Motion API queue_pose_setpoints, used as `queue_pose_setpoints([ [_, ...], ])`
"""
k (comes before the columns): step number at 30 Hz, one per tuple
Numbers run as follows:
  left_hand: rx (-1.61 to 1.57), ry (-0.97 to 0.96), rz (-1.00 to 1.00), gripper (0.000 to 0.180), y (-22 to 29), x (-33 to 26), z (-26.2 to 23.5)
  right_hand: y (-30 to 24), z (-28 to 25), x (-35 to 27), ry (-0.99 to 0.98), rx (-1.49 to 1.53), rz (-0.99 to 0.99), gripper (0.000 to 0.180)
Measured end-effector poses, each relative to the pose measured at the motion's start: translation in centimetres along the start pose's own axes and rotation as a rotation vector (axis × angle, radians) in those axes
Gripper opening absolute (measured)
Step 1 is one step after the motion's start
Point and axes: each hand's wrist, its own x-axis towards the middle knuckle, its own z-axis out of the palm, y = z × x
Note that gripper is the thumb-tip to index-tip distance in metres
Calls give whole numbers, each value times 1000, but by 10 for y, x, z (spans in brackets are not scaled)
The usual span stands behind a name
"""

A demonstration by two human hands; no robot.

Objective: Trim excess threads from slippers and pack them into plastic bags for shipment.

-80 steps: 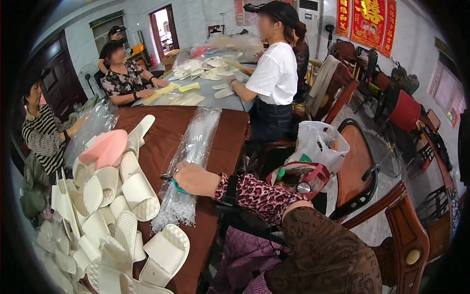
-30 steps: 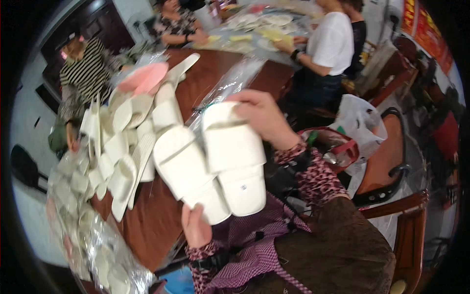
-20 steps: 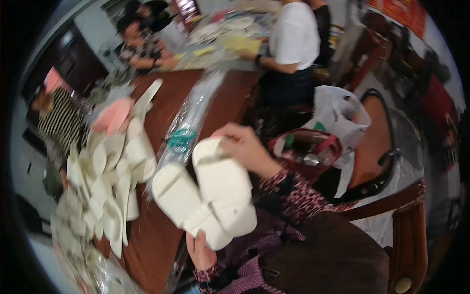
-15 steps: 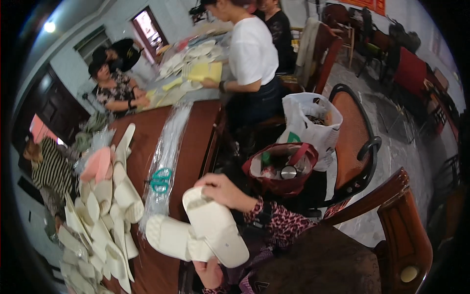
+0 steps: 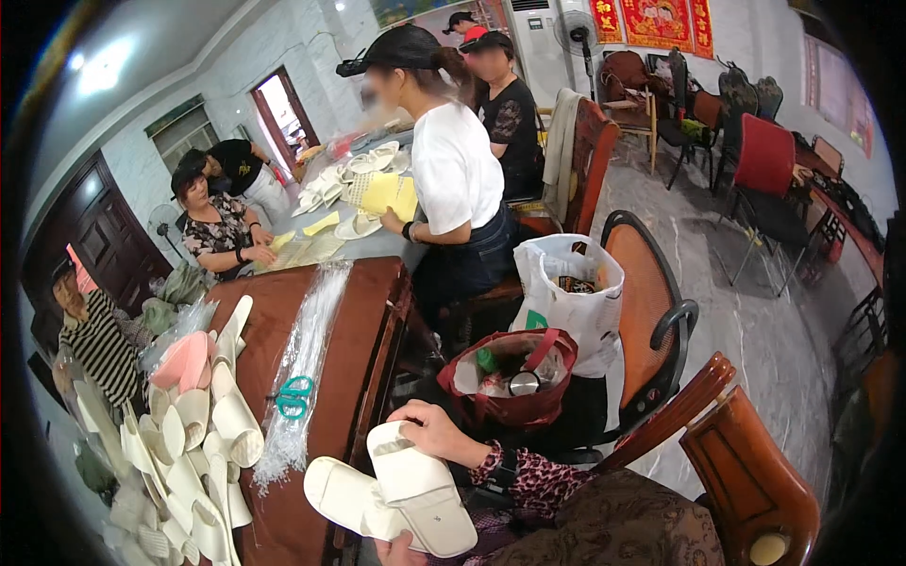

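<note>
Right hand (image 5: 436, 436) bent inward, fingers (image 5: 408, 414) curled over white slippers (image 5: 406, 486); left hand (image 5: 396, 550) underneath, fingers hidden.

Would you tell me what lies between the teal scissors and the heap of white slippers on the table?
In the head view, only bare brown tabletop separates scissors and heap.

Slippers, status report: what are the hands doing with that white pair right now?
Right hand grips top of white slippers. Left hand barely visible under the pair, grip unclear. Slippers held at the table edge; nothing blocking.

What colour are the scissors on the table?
The scissors have teal-green handles, seen in the head view on the clear plastic bags.
</note>
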Motion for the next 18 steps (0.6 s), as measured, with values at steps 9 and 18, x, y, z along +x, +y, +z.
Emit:
queue_pose_setpoints([
  [9, 64, -34, 108, 50, 1, -8, 25, -9, -16, 4, 69, -15, -64, 18],
  [18, 96, 60, 38, 52, -7, -27, 24, -16, -22, -3, 75, -18, -38, 19],
])
